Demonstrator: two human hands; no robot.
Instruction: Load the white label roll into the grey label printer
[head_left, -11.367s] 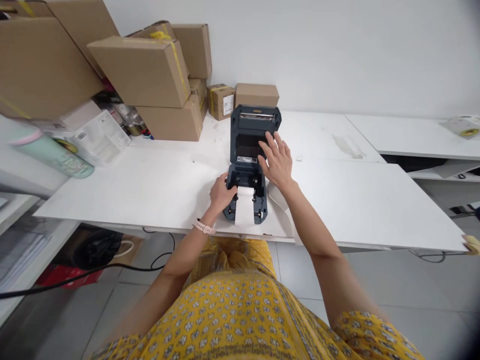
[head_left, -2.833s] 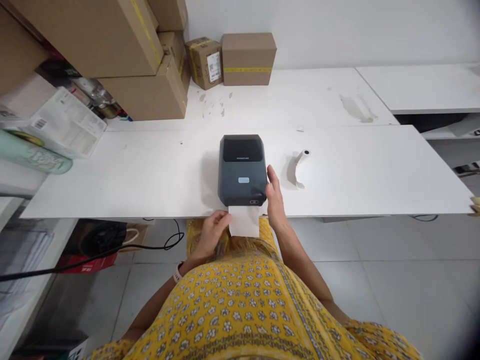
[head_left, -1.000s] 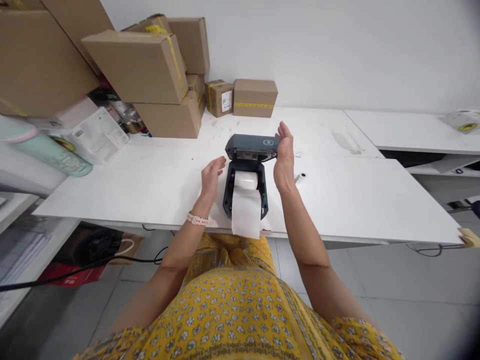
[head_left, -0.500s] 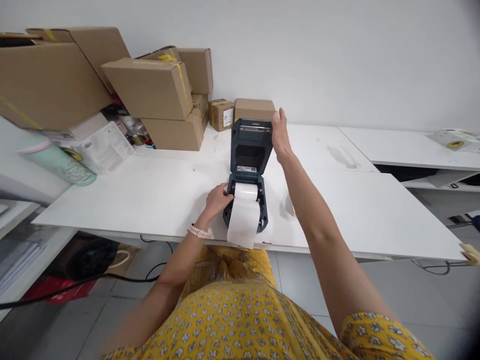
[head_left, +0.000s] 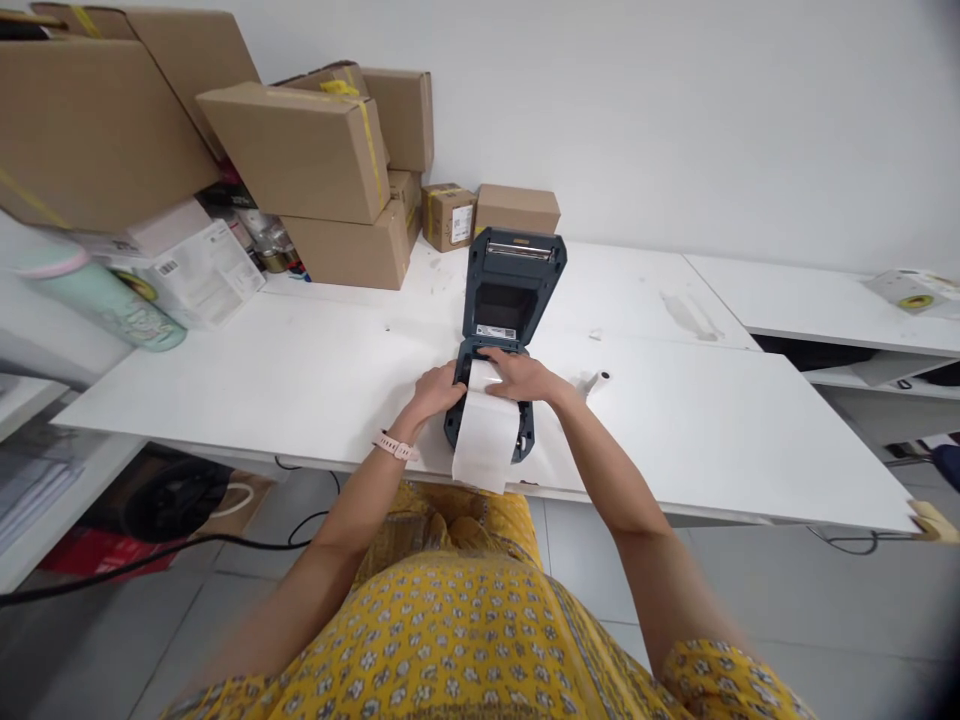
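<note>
the paper roll (head_left: 484, 375) lay inside the open printer (head_left: 526, 425), its long axis running left to right across the bay, and its loose strip (head_left: 486, 440) came out toward the near side, past the near edge of the white table (head_left: 675, 420). the right hand (head_left: 521, 378) was the nearer to the roll: it reached in from the right, palm down, thumb on the near side and fingers toward the far side, so that the roll lay directly under and between them. those fingers were parted; whether they pinched the roll or only rested on it, i could not tell. the left hand (head_left: 437, 391) was at the left wall of the printer, just beside the roll's left end, with its thumb over the rim; its other fingers were mostly hidden, so i could not tell how firmly they were closed. the lid (head_left: 514, 285) stood raised on the far side, leaning back, clear of both hands. a thin white tube (head_left: 598, 383) lay to the right of the printer, near the right wrist and apart from the fingers.
</note>
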